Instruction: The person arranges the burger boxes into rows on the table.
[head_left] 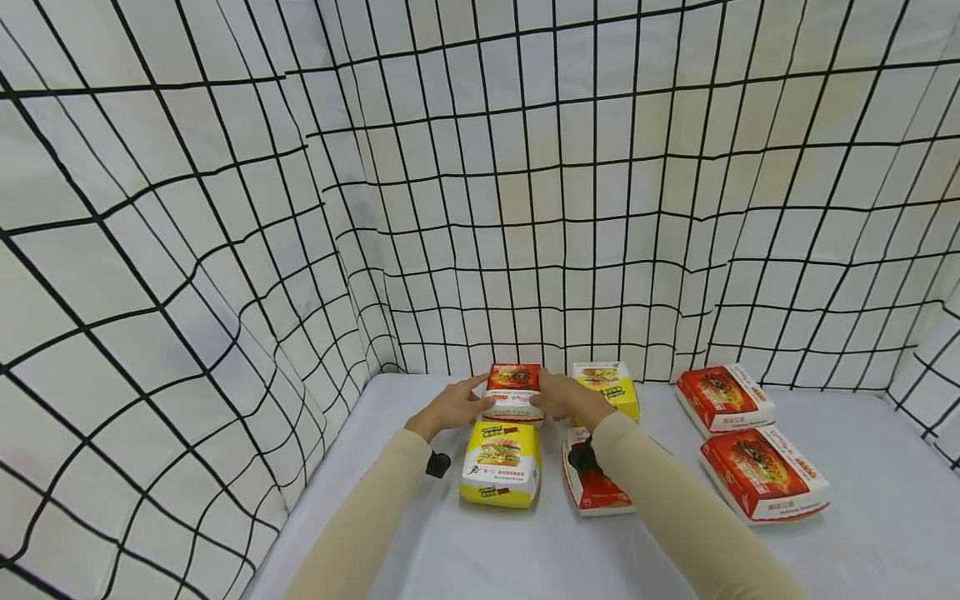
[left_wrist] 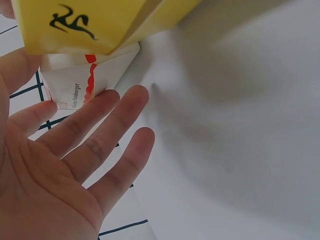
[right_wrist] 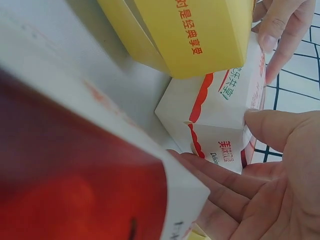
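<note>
A red-and-white hamburger box [head_left: 513, 379] sits between my two hands, just behind a yellow hamburger box [head_left: 499, 467]. My left hand [head_left: 459, 406] holds its left side, thumb on the front face and fingers spread along the side. In the left wrist view, the ring and little fingers [left_wrist: 131, 150] stand off the box. From the other side my right hand [head_left: 558, 397] grips it, the thumb [right_wrist: 272, 125] pressing the front and the fingers along the lower side edge. The yellow box hides part of the held box in both wrist views.
Another yellow box [head_left: 611, 385] stands right of my right hand. A red box [head_left: 592, 483] lies partly hidden under my right forearm. Two more red boxes [head_left: 723, 396] lie at the right of the white table [head_left: 525, 558]. Black netting [head_left: 525, 208] over white cloth encloses the back and sides.
</note>
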